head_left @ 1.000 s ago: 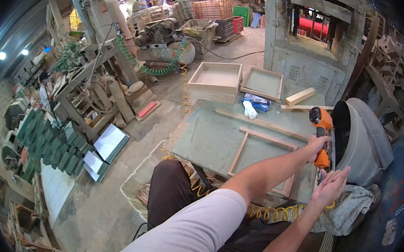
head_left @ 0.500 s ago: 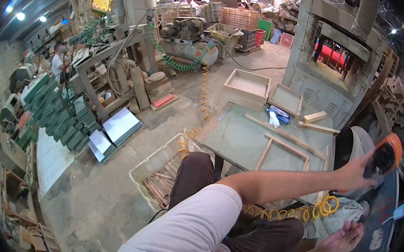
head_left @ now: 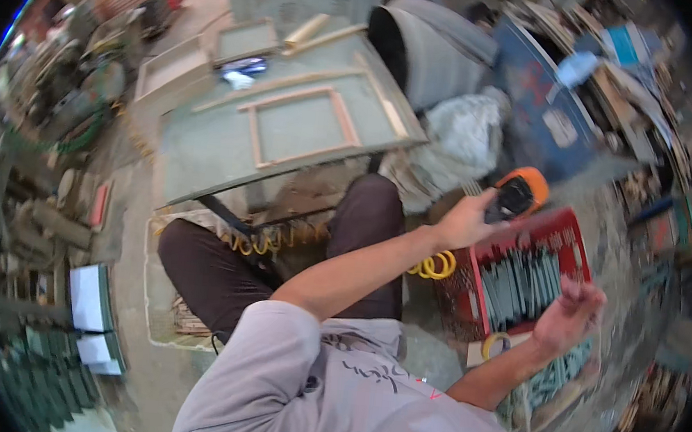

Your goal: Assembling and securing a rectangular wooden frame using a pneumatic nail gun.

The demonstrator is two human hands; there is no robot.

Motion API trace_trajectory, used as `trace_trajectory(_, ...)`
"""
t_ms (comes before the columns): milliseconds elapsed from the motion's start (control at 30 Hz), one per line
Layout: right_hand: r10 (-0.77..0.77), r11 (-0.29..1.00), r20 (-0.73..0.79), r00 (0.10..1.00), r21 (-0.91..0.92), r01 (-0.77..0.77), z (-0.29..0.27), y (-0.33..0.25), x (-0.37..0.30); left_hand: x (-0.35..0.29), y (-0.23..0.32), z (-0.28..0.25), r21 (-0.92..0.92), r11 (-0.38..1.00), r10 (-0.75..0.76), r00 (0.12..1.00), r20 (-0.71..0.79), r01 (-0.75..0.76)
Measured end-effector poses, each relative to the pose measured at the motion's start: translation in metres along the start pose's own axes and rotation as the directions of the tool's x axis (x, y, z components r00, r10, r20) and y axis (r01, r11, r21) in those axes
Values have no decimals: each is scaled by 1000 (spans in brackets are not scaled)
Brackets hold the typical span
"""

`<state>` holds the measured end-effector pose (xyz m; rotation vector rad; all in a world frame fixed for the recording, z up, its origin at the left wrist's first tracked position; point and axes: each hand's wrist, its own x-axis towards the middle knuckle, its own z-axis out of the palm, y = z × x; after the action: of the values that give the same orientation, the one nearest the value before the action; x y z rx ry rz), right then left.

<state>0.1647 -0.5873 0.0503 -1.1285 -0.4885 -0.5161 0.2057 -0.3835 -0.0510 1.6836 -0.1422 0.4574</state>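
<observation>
My left hand [head_left: 467,220] is closed round an orange-and-black hand tool [head_left: 521,193], held out over the near edge of a red crate [head_left: 583,252]. Blur hides the tool's exact kind. Inside the crate lie several thin grey-green strips [head_left: 517,287]. My right hand [head_left: 569,318] is over the crate's right side, fingers curled; I cannot make out what is in them. On the table [head_left: 203,150] ahead lies a rectangular frame of thin wood strips [head_left: 258,138], apart from both hands.
A yellow coiled hose [head_left: 434,265] hangs between my knees and the crate. Beyond stand a grey drum [head_left: 446,56] and a blue panel [head_left: 538,93], with crumpled sheeting [head_left: 460,135] beside them. A tape roll [head_left: 496,345] sits near my right forearm. Shallow wooden boxes [head_left: 174,69] stand past the table.
My view has turned right and down, bringing the red crate into sight. My left hand has carried the orange-and-black tool toward the crate. My right hand stays curled, now over the crate.
</observation>
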Motion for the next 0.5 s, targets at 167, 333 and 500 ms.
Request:
trace_trajectory(167, 603, 795, 310, 735, -306, -524, -4, -8, -12, -37, 34, -2, 59, 992, -115, 993, -23, 116)
trace_trajectory(333, 699, 670, 509, 502, -220, -709, -2, 53, -50, -45, 80, -5, -201, 917, -306, 932, 196, 344)
trace_trajectory(500, 681, 693, 448, 579, -138, -708, 28, 75, -61, -56, 87, -12, 168, 895, -442, 870, 219, 413)
